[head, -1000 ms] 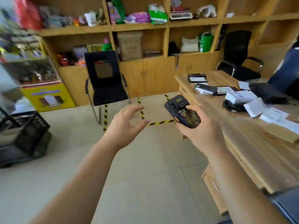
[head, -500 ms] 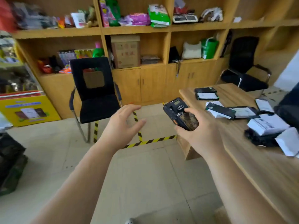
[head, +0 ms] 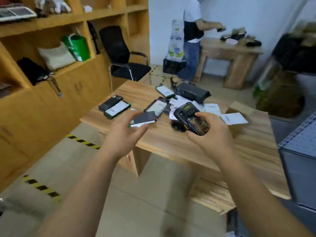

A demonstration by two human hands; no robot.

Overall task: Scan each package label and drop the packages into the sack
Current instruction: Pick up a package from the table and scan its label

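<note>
While right hand (head: 212, 134) grips chunky black scanner (head: 189, 117), left hand (head: 123, 132) hovers loose-fingered, empty, above flat glossy packages (head: 118, 108) on woodgrain table (head: 171, 139).

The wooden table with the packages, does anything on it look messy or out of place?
Somewhat. The packages lie scattered at mixed angles across the wooden table, and loose white papers overlap in a heap beside a black bag. Nothing looks spilled or broken. The right hand grips the scanner; the left hand is empty.
</note>
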